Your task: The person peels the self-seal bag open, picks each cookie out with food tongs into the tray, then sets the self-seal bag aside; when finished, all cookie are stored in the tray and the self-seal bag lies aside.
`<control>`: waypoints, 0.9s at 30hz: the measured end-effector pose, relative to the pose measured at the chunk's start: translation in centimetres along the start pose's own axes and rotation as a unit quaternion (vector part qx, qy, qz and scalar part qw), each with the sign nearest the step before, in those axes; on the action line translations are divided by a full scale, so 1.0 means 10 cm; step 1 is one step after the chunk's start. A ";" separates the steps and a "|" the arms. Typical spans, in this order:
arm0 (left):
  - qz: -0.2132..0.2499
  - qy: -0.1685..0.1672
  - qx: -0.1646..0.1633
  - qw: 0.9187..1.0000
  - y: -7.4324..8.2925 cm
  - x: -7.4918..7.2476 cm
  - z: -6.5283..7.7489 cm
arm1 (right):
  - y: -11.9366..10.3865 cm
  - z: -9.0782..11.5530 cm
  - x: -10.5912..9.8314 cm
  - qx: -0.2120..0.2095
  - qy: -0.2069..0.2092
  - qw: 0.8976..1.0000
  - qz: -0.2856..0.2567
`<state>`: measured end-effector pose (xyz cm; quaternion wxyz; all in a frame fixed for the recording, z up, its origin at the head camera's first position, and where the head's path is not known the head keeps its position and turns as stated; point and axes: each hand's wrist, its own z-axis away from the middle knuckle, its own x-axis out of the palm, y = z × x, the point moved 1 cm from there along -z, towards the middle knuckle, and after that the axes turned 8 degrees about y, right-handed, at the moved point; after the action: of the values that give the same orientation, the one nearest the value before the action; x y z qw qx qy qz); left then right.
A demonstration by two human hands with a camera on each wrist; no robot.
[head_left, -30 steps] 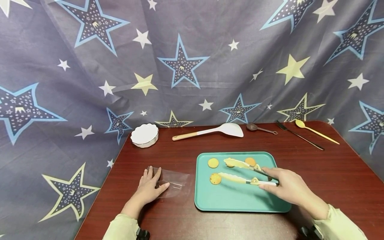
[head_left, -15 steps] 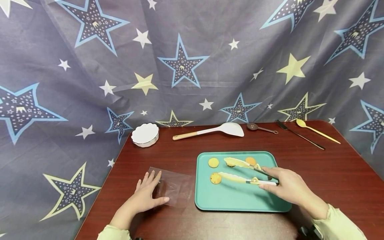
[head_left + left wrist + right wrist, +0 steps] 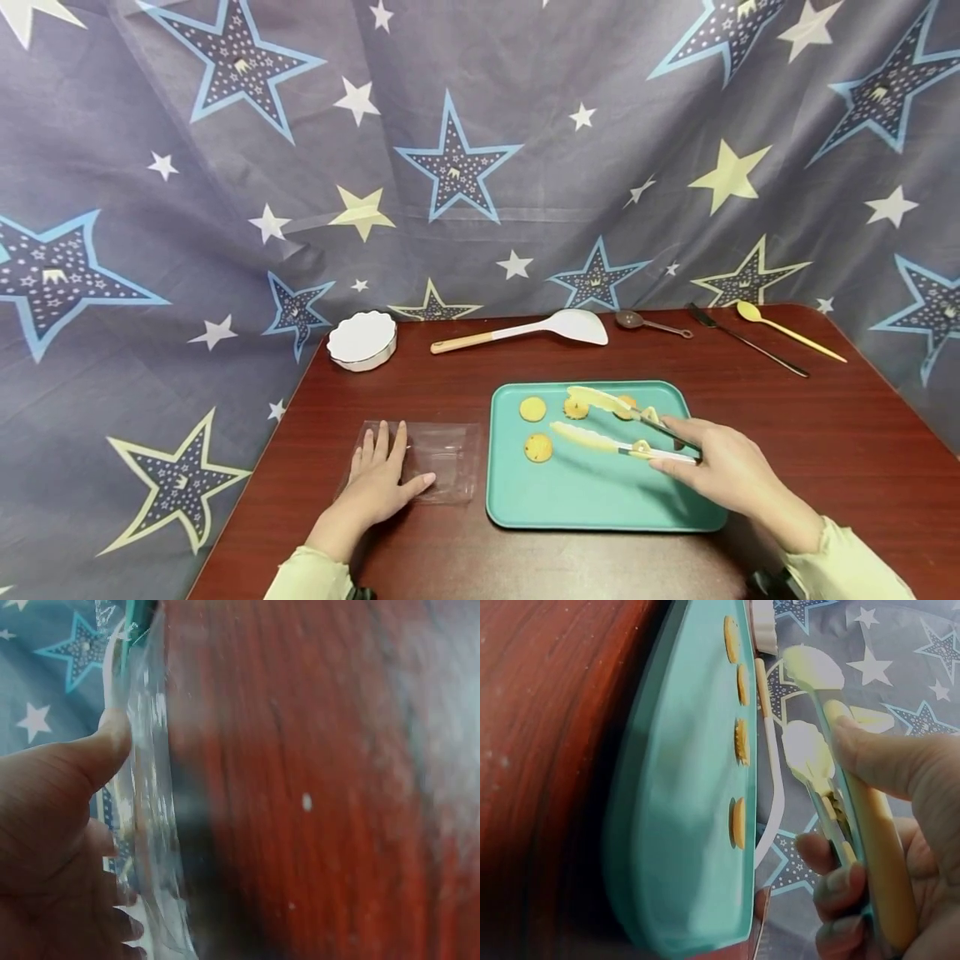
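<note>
My left hand (image 3: 375, 487) rests with spread fingers on a clear plastic bag (image 3: 450, 467) lying on the table. In the left wrist view, the bag's film (image 3: 150, 765) shows beside the thumb. My right hand (image 3: 727, 471) grips kitchen tongs (image 3: 588, 437) with pale yellow tips, and their arms stand apart. The tongs hover above a teal tray (image 3: 592, 504) and hold nothing. Several small round cookies lie on the tray: a yellow one (image 3: 532, 409) at the back left, a speckled one (image 3: 537, 447) in front of it, and others partly behind the tongs.
Along the back of the table lie a white scalloped dish (image 3: 363, 342), a white spatula (image 3: 573, 326) with a wooden handle, a brown measuring spoon (image 3: 630, 320), a dark slim utensil (image 3: 750, 342) and a yellow spoon (image 3: 795, 330). A star-patterned cloth (image 3: 480, 100) hangs behind.
My left hand has shifted over the bag, which now lies straighter and reaches nearly to the tray. The tongs' tips have moved slightly right, off the speckled cookie.
</note>
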<state>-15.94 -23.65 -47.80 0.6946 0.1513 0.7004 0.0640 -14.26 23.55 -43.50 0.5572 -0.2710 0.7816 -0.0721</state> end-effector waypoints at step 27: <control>-0.015 -0.034 -0.013 0.999 0.11 -0.03 0.03 | 0.84 0.53 -0.27 0.233 0.053 0.971 0.026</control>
<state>-15.47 -22.71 -47.24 0.7209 0.1343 0.6775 0.0574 -11.72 33.00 -46.66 0.5643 -0.1090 0.7785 -0.2522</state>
